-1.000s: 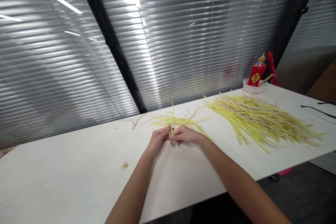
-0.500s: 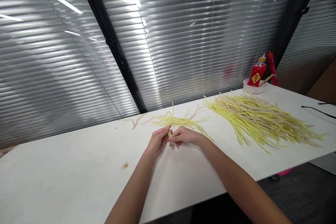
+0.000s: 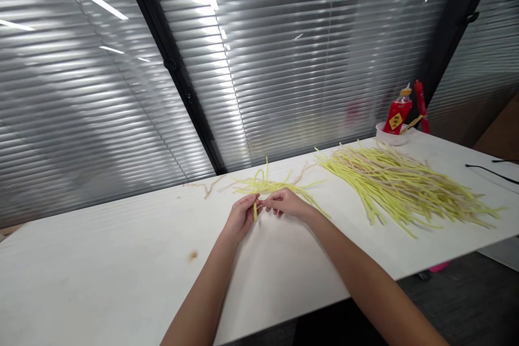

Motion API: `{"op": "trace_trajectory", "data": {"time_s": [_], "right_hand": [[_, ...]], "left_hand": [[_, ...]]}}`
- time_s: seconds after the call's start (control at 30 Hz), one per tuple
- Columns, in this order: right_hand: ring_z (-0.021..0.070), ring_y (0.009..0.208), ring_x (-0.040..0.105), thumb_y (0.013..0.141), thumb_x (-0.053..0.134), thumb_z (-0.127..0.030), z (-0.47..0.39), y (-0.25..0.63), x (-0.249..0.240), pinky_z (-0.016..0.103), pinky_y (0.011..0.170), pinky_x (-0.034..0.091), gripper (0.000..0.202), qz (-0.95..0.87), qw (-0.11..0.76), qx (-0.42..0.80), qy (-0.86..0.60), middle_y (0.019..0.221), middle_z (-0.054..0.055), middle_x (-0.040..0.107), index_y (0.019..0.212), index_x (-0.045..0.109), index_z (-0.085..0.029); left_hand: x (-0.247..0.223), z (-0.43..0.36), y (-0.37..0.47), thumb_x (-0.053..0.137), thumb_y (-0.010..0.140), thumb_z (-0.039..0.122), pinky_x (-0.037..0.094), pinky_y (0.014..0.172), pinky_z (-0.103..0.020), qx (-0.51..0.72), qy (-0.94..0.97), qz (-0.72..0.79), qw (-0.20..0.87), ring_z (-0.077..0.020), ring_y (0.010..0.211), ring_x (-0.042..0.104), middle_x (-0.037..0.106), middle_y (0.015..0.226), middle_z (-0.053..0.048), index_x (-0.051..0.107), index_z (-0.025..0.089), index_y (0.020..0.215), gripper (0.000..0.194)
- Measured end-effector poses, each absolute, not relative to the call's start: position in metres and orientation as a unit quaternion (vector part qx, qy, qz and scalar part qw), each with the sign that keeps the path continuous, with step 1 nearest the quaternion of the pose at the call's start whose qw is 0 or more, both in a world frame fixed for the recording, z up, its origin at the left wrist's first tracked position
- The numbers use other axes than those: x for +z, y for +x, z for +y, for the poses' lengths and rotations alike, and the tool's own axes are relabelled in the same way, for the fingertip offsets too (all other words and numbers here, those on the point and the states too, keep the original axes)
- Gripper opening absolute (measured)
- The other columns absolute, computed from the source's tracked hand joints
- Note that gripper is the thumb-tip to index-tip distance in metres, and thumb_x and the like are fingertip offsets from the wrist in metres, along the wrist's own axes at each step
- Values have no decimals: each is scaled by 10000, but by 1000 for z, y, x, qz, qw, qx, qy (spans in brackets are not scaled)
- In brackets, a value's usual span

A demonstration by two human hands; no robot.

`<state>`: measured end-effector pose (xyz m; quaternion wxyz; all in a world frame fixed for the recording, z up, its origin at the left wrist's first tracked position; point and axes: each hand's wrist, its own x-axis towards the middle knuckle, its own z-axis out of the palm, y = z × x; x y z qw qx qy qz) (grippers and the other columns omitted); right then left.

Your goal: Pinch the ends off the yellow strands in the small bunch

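Observation:
My left hand point(image 3: 242, 217) is closed on a yellow pipe cleaner point(image 3: 255, 212), pinching it between thumb and fingers. The strand bends into a loop above the fingertips, and one end hangs down below them. My right hand point(image 3: 285, 203) meets the left fingertips from the right, its thumb and finger pinched together; what lies between them is too small to make out. Just behind both hands, a small loose group of yellow and beige pipe cleaners point(image 3: 302, 189) lies on the white table point(image 3: 121, 275).
A large heap of yellow and beige pipe cleaners point(image 3: 397, 184) covers the table's right side. Behind it, a white bowl point(image 3: 391, 137) holds a red bottle point(image 3: 397, 114). Window blinds point(image 3: 284, 65) rise along the back edge. Black cables point(image 3: 492, 171) lie at the far right.
My right fingers have moved up from the strand's lower end to beside the left fingertips. The hanging end has shifted slightly left and now points straight down.

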<state>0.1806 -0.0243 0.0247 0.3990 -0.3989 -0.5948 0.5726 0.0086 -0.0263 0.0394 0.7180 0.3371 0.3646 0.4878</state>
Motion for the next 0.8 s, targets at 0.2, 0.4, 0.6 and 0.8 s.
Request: {"op": "trace_trajectory", "data": {"time_s": [0.2, 0.4, 0.6, 0.8], "right_hand": [[55, 510, 491, 663, 737, -430, -19, 187, 27, 209, 509, 440, 439, -490, 508, 604, -371, 767, -9, 622, 1039, 652, -220], [37, 474, 458, 644, 760, -391, -17, 185, 25, 188, 479, 382, 385, -502, 513, 627, -303, 700, -37, 580, 963, 669, -194], [57, 517, 490, 630, 768, -366, -19, 186, 28, 206, 529, 415, 350, -493, 519, 628, -305, 681, -24, 594, 911, 684, -174], [78, 554, 535, 621, 772, -357, -18, 185, 28, 245, 609, 458, 299, -472, 531, 635, -304, 667, -19, 610, 839, 693, -167]], "left_hand": [[45, -32, 8, 722, 676, 208, 495, 696, -243, 430, 357, 341, 756, -111, 621, 584, 572, 599, -8, 652, 103, 722, 135], [46, -37, 11, 709, 685, 215, 463, 671, -232, 389, 396, 318, 769, -116, 630, 578, 563, 616, -17, 632, 107, 665, 134], [46, -37, 12, 715, 670, 214, 446, 671, -235, 374, 410, 329, 764, -121, 631, 581, 556, 613, -19, 637, 108, 667, 132], [47, -39, 14, 703, 704, 250, 435, 686, -244, 372, 439, 329, 749, -113, 626, 568, 568, 642, -22, 654, 108, 721, 152]]}}
